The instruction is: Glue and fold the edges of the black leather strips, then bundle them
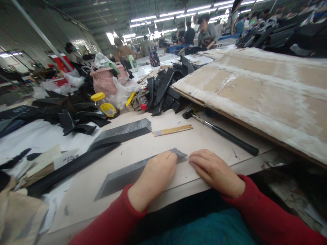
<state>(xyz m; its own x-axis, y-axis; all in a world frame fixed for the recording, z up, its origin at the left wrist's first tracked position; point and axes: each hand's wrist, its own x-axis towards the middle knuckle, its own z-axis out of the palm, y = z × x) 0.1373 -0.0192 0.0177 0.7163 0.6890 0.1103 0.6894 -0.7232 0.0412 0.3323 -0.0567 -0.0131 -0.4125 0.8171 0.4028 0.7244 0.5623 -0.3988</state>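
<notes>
A dark grey strip of material (122,175) lies slantwise on the pale work board (81,204). My left hand (161,170) is closed with curled fingers over the right part of this strip, gripping its near edge. Just past the strip's pointed right end, my right hand (213,168) rests on the board with its fingers bent and pressed together; what they pinch, if anything, is hidden. Farther back lies a stack of similar grey strips (127,131). Beside it are a yellowish flat stick (173,130) and a black-handled hammer (224,134).
A large tan board (250,88) overhangs the right side. Black scraps (166,86) are heaped behind, near a yellow-lidded jar (104,104) and a pink bag (106,81). A black roll (74,166) lies at left. Other people (205,32) are in the background.
</notes>
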